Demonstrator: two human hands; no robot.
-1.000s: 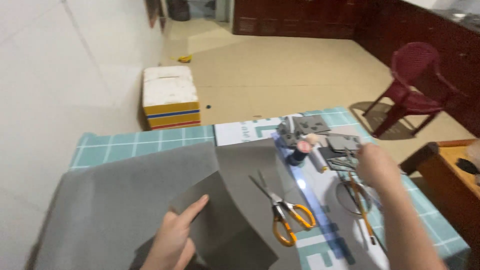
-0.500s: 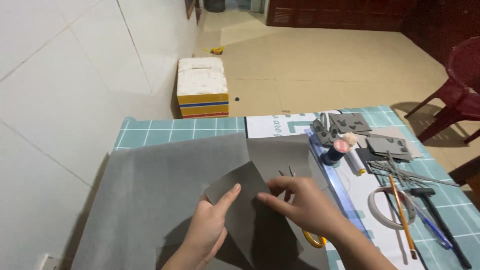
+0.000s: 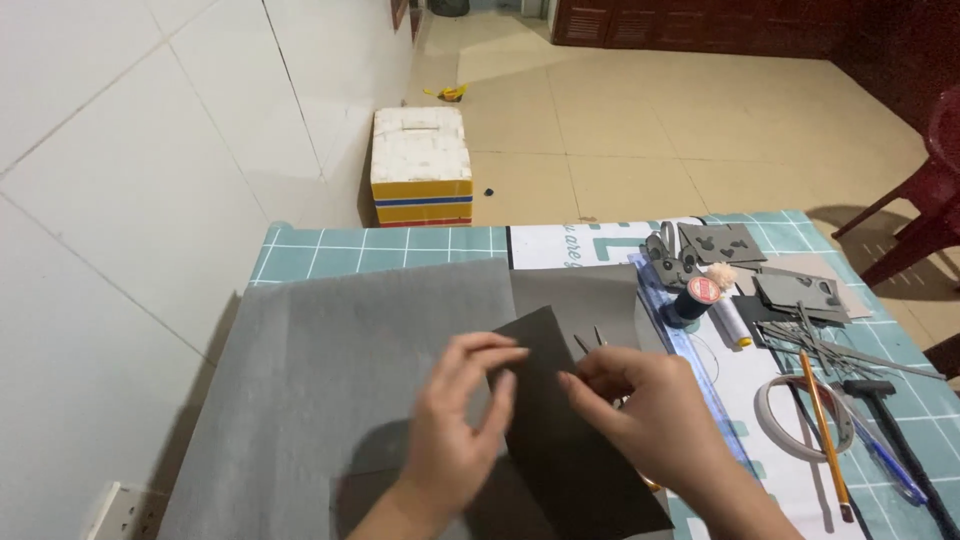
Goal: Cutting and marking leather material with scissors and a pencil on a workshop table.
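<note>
On the surface (image 3: 380, 240), a teal cutting mat with a white grid, everything lies as follows.

Dark sheet: a dark grey, stiff-looking sheet (image 3: 560, 440) lies tilted on the lighter fabric, one corner pointing away from the person, its near end running to the bottom edge of the view.

Left hand: the left hand (image 3: 455, 420) rests on the left edge of the dark sheet, fingers bent and spread, fingertips touching the sheet near its upper corner; whether it pinches the edge or only presses on it cannot be told.

Right hand: the right hand (image 3: 650, 410) lies on the right side of the same sheet, fingers curled with the tips on its surface; a firm grip cannot be made out. The two hands are close together, not touching.

Grey fabric: a large light grey cloth (image 3: 330, 360) covers the left and middle of the surface, under the dark sheet.

Scissors: only the metal tips (image 3: 590, 340) show just beyond the right hand.

Thread spool: a dark spool with a red top (image 3: 697, 298) stands right of the cloth.

Grey cut pieces: small grey shapes (image 3: 720, 243) lie at the far right.

Pencil: an orange pencil (image 3: 822, 430) lies lengthwise across a white tape ring (image 3: 785, 420).

Floor: a white foam box with yellow, blue and red stripes (image 3: 422, 165) stands by the tiled wall.
</note>
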